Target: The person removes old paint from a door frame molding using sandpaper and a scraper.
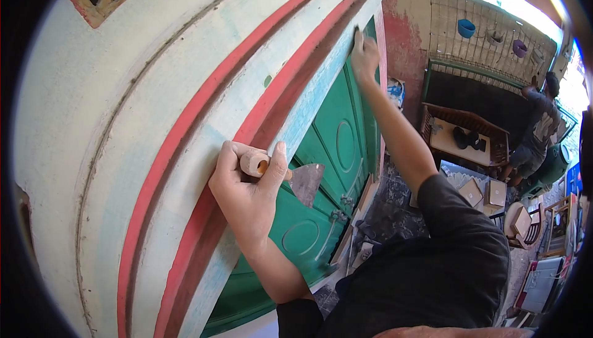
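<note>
My left hand (245,193) is closed around a putty knife (307,183), its worn handle end facing me and its grey blade pointing right, over the green door. The same hand rests against the pale blue-white door frame (321,100). My right hand (365,57) reaches up to the far upper end of this frame, fingers curled. At its fingertips is a small dark spot or object, too small to name. Below the frame is the green panelled door (343,134), with metal latches (340,214) on it.
Red and white mouldings (185,146) curve along the wall at left. To the right are a wooden bench (463,131), cardboard boxes (495,194), a chair (532,225) and hanging pots (466,28). Another person (536,131) stands at far right, beside a green barrel (554,164).
</note>
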Available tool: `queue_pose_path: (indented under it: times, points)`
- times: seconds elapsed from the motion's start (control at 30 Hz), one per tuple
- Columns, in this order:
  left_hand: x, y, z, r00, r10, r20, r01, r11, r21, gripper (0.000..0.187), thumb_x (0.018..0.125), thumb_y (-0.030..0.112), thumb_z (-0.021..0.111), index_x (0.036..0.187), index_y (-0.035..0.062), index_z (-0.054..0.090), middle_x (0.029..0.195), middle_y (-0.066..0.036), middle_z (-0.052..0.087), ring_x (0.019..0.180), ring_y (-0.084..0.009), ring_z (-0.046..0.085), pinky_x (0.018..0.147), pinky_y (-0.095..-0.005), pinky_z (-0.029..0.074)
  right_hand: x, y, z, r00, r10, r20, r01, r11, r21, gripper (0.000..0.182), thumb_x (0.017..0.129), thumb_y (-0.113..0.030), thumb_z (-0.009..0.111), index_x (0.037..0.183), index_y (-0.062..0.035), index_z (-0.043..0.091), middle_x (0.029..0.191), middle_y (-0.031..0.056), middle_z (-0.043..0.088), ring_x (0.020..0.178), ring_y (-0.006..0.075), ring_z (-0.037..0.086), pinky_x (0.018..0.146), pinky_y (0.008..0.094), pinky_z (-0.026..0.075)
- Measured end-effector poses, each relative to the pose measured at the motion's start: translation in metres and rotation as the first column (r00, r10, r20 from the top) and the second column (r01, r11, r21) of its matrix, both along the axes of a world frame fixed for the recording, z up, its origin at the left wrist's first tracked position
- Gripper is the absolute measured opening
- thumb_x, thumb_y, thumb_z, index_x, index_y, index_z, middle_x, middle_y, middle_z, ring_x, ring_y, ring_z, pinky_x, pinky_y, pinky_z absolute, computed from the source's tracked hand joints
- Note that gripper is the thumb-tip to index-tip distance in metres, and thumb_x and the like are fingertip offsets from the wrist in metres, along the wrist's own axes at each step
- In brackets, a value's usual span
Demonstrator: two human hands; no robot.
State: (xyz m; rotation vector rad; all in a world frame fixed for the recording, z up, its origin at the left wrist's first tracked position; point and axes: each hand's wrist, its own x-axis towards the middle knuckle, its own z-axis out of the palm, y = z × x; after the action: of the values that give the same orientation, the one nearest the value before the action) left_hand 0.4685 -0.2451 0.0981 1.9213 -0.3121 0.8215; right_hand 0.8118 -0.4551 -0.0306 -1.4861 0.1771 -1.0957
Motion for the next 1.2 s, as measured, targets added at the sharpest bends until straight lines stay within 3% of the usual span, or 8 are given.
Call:
queue_pose_path:
  times: [0.1,0.4,0.47,0.57,0.67,0.93,1.1,1.2]
  points:
    - [0.003,0.000,-0.001,0.999,0.006,0.045,-0.007,0.999,0.036,0.034,0.090,0.000,0.080,0.081,0.0032,0.047,0.063,0.000,0.054,0.057,-0.0088,0.064,0.056,-0.0249,0.053,-0.040,0.021,-0.019,0.999,0.037,0.004,-0.036,0.996,-0.084,0.045,0.107,-0.039,0.053,0.113,-0.0019,0.078,0.116,0.0187,0.073,0.109,0.0360,0.066,0.105,0.0477,0.041]
    - [0.001,0.001,0.000,1.000,0.001,-0.014,-0.001,1.000,0.010,0.034,0.089,0.001,0.081,0.081,0.0038,0.048,0.064,-0.001,0.057,0.058,-0.0095,0.065,0.056,-0.0254,0.053,0.004,-0.002,-0.002,0.996,0.051,-0.068,-0.047,0.997,0.055,0.039,0.106,-0.036,0.055,0.115,-0.0055,0.078,0.111,0.0177,0.074,0.108,0.0346,0.066,0.099,0.0425,0.046]
    - [0.003,0.002,0.000,1.000,-0.007,-0.008,0.007,1.000,-0.014,0.034,0.089,0.002,0.082,0.081,0.0038,0.048,0.064,-0.002,0.059,0.058,-0.0098,0.065,0.056,-0.0254,0.053,-0.043,0.026,-0.016,0.999,-0.028,0.039,0.032,0.992,-0.118,0.039,0.106,-0.035,0.055,0.111,-0.0036,0.079,0.112,0.0174,0.074,0.107,0.0332,0.066,0.098,0.0426,0.046]
    - [0.005,0.001,0.001,1.000,0.009,-0.003,-0.009,1.000,0.009,0.034,0.089,0.004,0.082,0.081,0.0036,0.049,0.064,-0.003,0.060,0.057,-0.0101,0.065,0.056,-0.0253,0.052,-0.033,0.023,-0.011,0.988,-0.050,0.143,0.066,0.992,-0.109,0.042,0.106,-0.036,0.053,0.110,-0.0019,0.078,0.111,0.0175,0.074,0.106,0.0327,0.066,0.098,0.0428,0.045]
    - [0.004,0.003,-0.002,1.000,0.019,0.011,-0.019,0.999,0.039,0.034,0.089,0.005,0.082,0.082,0.0035,0.049,0.065,-0.003,0.062,0.057,-0.0104,0.066,0.055,-0.0250,0.052,0.016,-0.009,0.013,0.997,0.012,-0.080,-0.008,0.999,0.044,0.043,0.106,-0.036,0.053,0.111,-0.0019,0.078,0.112,0.0171,0.075,0.107,0.0324,0.066,0.098,0.0427,0.044]
    - [0.005,0.003,-0.002,1.000,0.011,0.023,-0.012,1.000,0.027,0.034,0.088,0.006,0.083,0.082,0.0039,0.050,0.065,-0.004,0.063,0.058,-0.0108,0.067,0.055,-0.0246,0.052,-0.021,0.012,-0.009,0.991,-0.038,0.126,0.059,0.984,-0.169,0.041,0.107,-0.034,0.052,0.109,-0.0034,0.079,0.111,0.0192,0.074,0.104,0.0341,0.068,0.099,0.0431,0.043]
    - [0.005,0.005,-0.002,0.997,0.040,0.060,-0.046,0.994,0.098,0.034,0.088,0.007,0.084,0.081,0.0043,0.051,0.064,-0.004,0.064,0.058,-0.0101,0.067,0.055,-0.0236,0.051,0.008,-0.009,0.014,0.998,-0.020,-0.057,0.016,0.998,-0.068,0.041,0.107,-0.034,0.054,0.105,-0.0027,0.080,0.110,0.0187,0.075,0.099,0.0359,0.066,0.099,0.0423,0.044]
    - [0.006,0.004,-0.003,0.998,0.010,0.064,-0.013,0.999,0.051,0.035,0.088,0.007,0.084,0.080,0.0045,0.050,0.064,-0.004,0.064,0.057,-0.0095,0.066,0.055,-0.0236,0.051,-0.044,0.021,-0.007,0.989,-0.032,0.143,0.058,0.982,-0.177,0.042,0.106,-0.034,0.055,0.096,-0.0013,0.081,0.108,0.0171,0.075,0.097,0.0357,0.064,0.095,0.0400,0.045]
